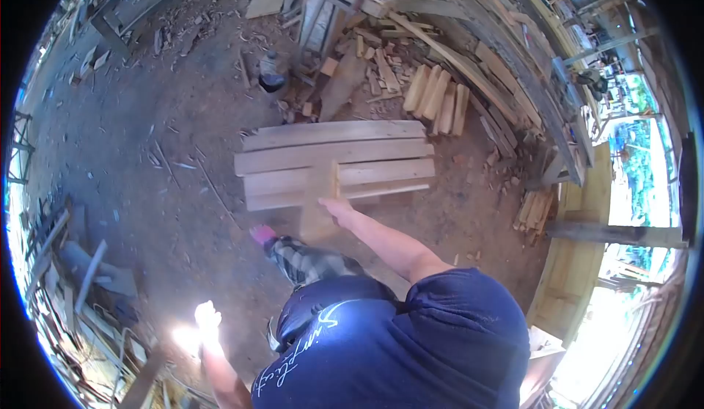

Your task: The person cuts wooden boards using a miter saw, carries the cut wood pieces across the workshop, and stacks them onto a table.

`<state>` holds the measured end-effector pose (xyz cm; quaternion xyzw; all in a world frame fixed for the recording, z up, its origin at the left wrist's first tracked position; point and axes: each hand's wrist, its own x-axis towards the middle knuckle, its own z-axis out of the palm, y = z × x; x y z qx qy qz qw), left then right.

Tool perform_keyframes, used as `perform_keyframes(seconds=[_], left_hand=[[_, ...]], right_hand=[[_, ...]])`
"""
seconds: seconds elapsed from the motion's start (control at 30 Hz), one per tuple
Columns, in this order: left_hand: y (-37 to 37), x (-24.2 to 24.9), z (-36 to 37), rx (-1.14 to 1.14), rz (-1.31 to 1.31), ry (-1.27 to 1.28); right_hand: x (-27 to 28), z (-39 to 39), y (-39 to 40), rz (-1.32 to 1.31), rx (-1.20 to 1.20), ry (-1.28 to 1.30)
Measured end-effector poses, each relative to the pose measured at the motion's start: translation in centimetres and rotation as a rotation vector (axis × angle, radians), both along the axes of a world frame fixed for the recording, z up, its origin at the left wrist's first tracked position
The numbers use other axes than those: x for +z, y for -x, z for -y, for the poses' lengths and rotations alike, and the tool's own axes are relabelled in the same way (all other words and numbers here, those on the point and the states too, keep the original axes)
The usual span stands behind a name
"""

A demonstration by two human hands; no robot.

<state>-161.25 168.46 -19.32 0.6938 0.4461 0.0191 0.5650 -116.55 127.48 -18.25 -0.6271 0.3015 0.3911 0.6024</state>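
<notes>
"Board (317, 198), the blurred one: where is it?"

"In the right hand (337, 211), whose fingers look closed on its right edge. It overlaps the near edge of the planks (279, 161), around their middle; I can't tell whether it touches them."

"And the left hand (208, 316)?"

"Out to the side, bleached by glare. How open it is, or whether it holds anything, I can't tell."

"Which step is this?"

"Handling a single board at the planks, I'd judge. The next move calls for a firm one-handed grip and care around that near edge."

"And beyond?"

"Bare floor (169, 255) to the left; past the planks' far right corner, short wooden pieces (436, 97)."
</notes>
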Motion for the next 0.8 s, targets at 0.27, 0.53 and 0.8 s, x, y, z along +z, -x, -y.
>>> perform_keyframes(seconds=[0.27,0.53,0.8], left_hand=[[0.1,5.3,-16.2,0.158,-0.814,-0.358],[-4.0,4.3,-45.3,0.25,-0.666,0.103],[-40.2,2.2,-73.3,-0.12,-0.388,0.152]], right_hand=[[-6.7,-16.9,-3.1,-0.123,-0.185,-0.077],[-6.7,-35.3,-2.9,-0.097,-0.249,0.041],[0.9,-52.2,-6.3,-0.064,-0.455,-0.075]])
